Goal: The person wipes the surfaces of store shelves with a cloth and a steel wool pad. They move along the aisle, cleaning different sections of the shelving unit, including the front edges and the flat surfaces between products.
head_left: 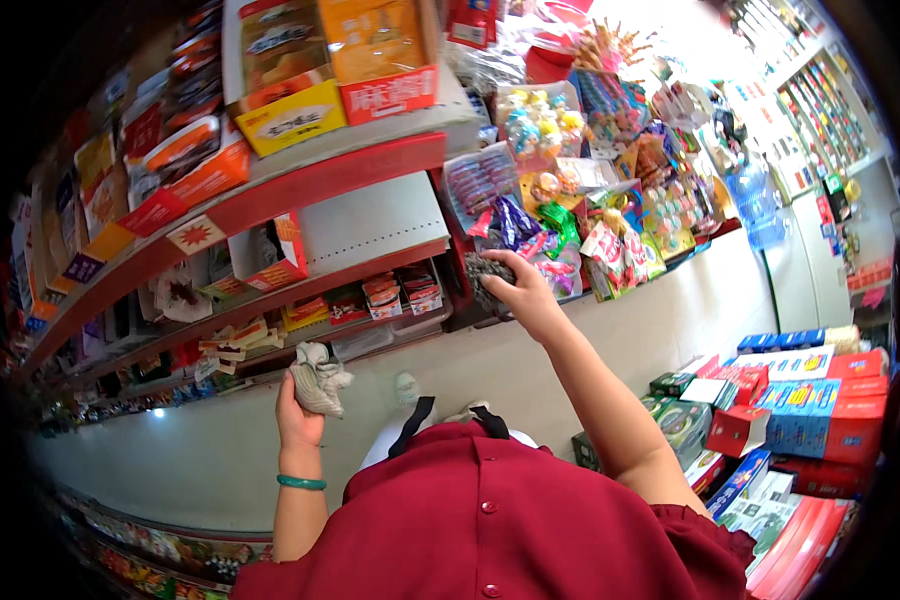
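My left hand [297, 415], with a green bangle at its wrist, grips a crumpled pale striped cloth [320, 380] in front of the lower shelves. Farther right, my right hand [526, 290] is closed round a dark grey, curly clump [486, 275] that looks like a steel wool scourer. It is held at the right end of the shelving, close to the bagged sweets. Between my hands and beyond them is a bare grey stretch of shelf [375, 222] with a row of small holes. An orange-red display carton [275, 250] stands at the left of that stretch.
Boxed snacks [295, 115] fill the upper shelf behind its red front edge [270, 185]. Colourful toys and sweets [610, 240] crowd a display to the right. Stacked cartons [820, 410] stand on the pale floor [660, 310] at my right. Packed goods [160, 545] line the lower left.
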`<action>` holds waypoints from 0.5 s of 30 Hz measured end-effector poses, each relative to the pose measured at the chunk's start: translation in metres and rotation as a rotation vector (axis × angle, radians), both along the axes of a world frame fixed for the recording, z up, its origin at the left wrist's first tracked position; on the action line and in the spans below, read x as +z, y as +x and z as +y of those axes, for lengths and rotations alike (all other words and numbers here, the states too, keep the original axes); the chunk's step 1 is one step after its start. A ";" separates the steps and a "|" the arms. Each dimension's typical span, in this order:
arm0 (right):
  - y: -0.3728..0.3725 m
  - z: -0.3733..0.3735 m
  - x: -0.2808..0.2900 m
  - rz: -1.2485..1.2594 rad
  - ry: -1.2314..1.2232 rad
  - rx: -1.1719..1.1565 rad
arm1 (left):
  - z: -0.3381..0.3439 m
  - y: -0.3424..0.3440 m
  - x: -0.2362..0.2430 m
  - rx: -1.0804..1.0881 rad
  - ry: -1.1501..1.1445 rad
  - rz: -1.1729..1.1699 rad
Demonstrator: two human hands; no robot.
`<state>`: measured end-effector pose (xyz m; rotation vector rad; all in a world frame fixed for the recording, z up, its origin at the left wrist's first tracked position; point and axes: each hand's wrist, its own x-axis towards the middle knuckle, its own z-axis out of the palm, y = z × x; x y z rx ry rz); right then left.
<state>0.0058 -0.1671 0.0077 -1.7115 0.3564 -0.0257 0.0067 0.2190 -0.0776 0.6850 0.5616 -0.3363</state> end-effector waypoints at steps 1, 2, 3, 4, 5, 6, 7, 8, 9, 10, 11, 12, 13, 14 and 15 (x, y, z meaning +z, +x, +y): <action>0.020 -0.001 -0.006 -0.038 -0.094 0.041 | 0.004 -0.001 -0.005 0.012 0.016 -0.013; 0.039 -0.001 -0.016 -0.092 -0.228 0.068 | 0.012 -0.008 -0.013 0.031 0.038 -0.015; 0.060 0.001 -0.026 -0.153 -0.363 0.100 | 0.019 -0.014 -0.020 0.055 0.057 -0.019; 0.082 0.000 -0.038 -0.193 -0.414 0.101 | 0.025 -0.022 -0.022 0.026 0.097 -0.049; 0.100 0.007 -0.033 -0.219 -0.562 0.135 | 0.033 -0.031 -0.022 0.059 0.112 -0.038; 0.118 0.009 -0.036 -0.283 -0.619 0.139 | 0.038 -0.037 -0.020 0.084 0.120 -0.031; 0.137 0.007 -0.042 -0.350 -0.674 0.146 | 0.042 -0.044 -0.020 0.110 0.127 -0.022; 0.158 0.004 -0.046 -0.318 -0.719 0.200 | 0.048 -0.052 -0.023 0.145 0.153 -0.024; 0.176 0.006 -0.049 -0.287 -0.759 0.259 | 0.053 -0.062 -0.026 0.190 0.165 -0.018; 0.192 0.009 -0.052 -0.349 -0.672 0.247 | 0.058 -0.071 -0.028 0.236 0.177 -0.010; 0.214 -0.002 -0.067 -0.452 -0.826 0.301 | 0.058 -0.078 -0.032 0.274 0.183 -0.007; 0.234 -0.006 -0.082 -0.500 -0.897 0.355 | 0.061 -0.089 -0.036 0.333 0.180 0.007; 0.250 -0.011 -0.092 -0.491 -0.934 0.401 | 0.061 -0.100 -0.039 0.372 0.187 0.001; 0.264 -0.016 -0.102 -0.437 -0.955 0.433 | 0.060 -0.111 -0.041 0.409 0.193 -0.005; 0.276 -0.021 -0.109 -0.377 -0.977 0.453 | 0.057 -0.122 -0.043 0.446 0.199 -0.010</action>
